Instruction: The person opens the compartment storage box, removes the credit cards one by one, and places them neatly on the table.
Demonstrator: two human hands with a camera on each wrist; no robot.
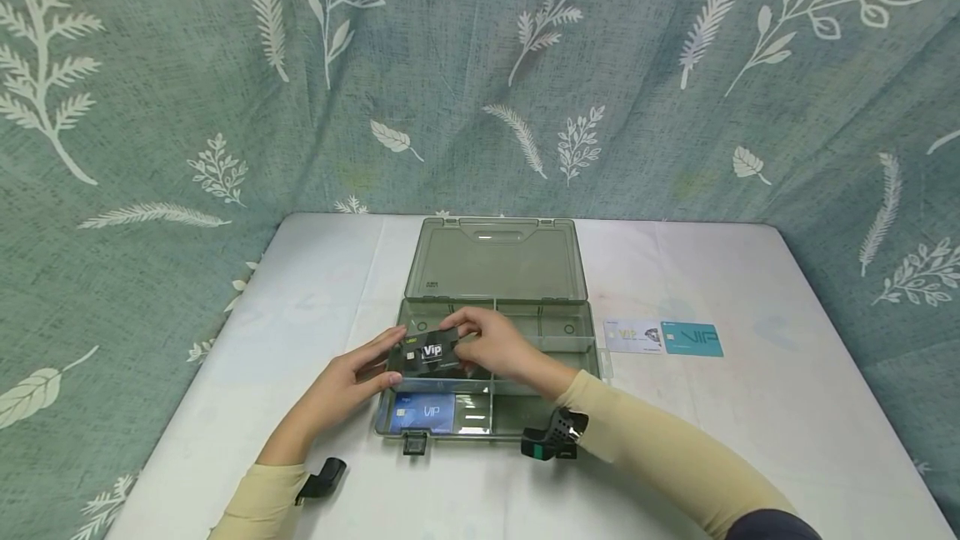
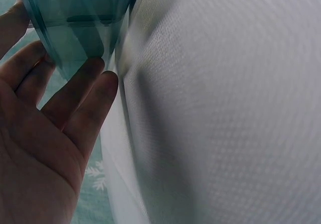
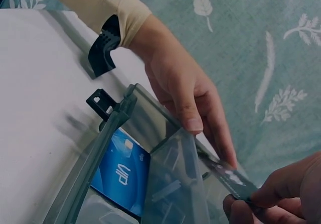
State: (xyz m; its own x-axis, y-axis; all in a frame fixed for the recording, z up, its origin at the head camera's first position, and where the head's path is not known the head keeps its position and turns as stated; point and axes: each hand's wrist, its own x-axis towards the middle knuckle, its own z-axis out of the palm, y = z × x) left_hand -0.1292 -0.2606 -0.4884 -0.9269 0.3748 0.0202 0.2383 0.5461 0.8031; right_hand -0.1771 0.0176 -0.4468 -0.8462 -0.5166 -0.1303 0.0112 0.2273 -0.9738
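Observation:
A translucent grey-green divided box point(image 1: 525, 415) lies with its lid open in the middle of the table. My right hand point(image 1: 498, 348) pinches a black card lettered "Vip" point(image 1: 431, 357) by its right end, over the left middle compartment. In the right wrist view the black card point(image 3: 228, 179) is tilted beside a clear divider. My left hand point(image 1: 337, 390) rests at the box's left side, thumb at the rim. Its fairly straight fingers point(image 2: 93, 103) touch the outer wall in the left wrist view. A blue VIP card point(image 1: 423, 412) lies in the front left compartment.
To the right of the box, a white VIP card point(image 1: 632, 337) and a teal VIP card point(image 1: 692, 339) lie side by side on the white table point(image 1: 675, 415). The raised lid point(image 1: 498, 261) extends behind the box. Leaf-patterned green cloth point(image 1: 450, 82) hangs around the table.

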